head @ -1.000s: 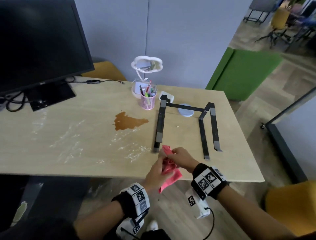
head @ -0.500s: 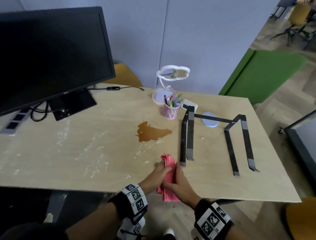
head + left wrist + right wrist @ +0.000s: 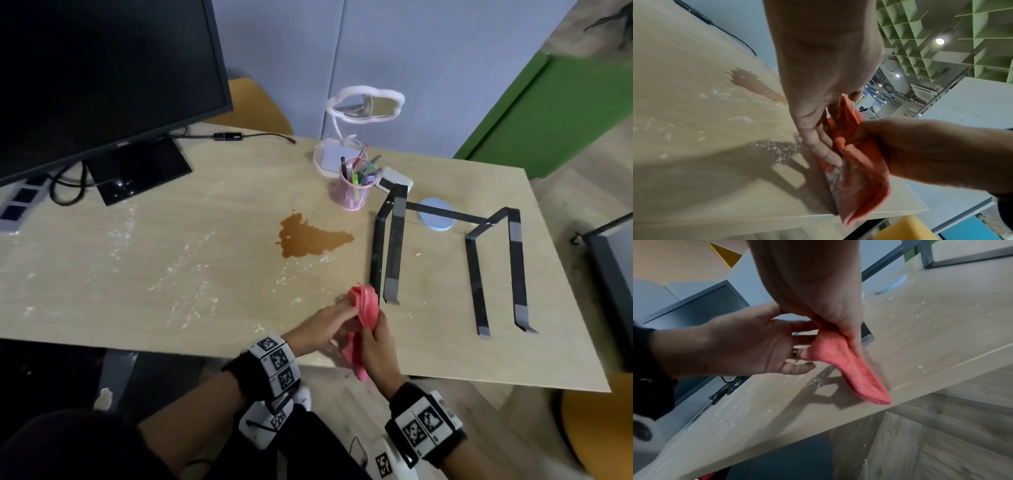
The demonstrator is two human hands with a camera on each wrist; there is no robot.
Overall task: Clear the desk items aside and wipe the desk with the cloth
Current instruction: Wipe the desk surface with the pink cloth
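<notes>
A pink cloth (image 3: pixel 364 305) is bunched above the desk's (image 3: pixel 171 257) front edge, its lower end hanging past the edge. My right hand (image 3: pixel 376 346) grips the cloth (image 3: pixel 838 356) from the near side. My left hand (image 3: pixel 322 327) lies against the cloth (image 3: pixel 859 175) with straight fingers, palm open in the right wrist view. A brown spill (image 3: pixel 308 238) and white crumbs (image 3: pixel 191 274) mark the desk left of the hands. White dust clings to the cloth's hanging part.
A black laptop stand (image 3: pixel 390 246) stands just right of the cloth. Behind it are a blue coaster (image 3: pixel 435 222), a pink pen cup (image 3: pixel 354 190), a small white box (image 3: pixel 394 178) and a cloud-shaped lamp (image 3: pixel 366 106). A monitor (image 3: pixel 102 68) and power strip (image 3: pixel 17 205) occupy the back left.
Both hands stayed at the front edge working the cloth. The right hand shifted from on top of the cloth to its near side. My view swung left and closer.
</notes>
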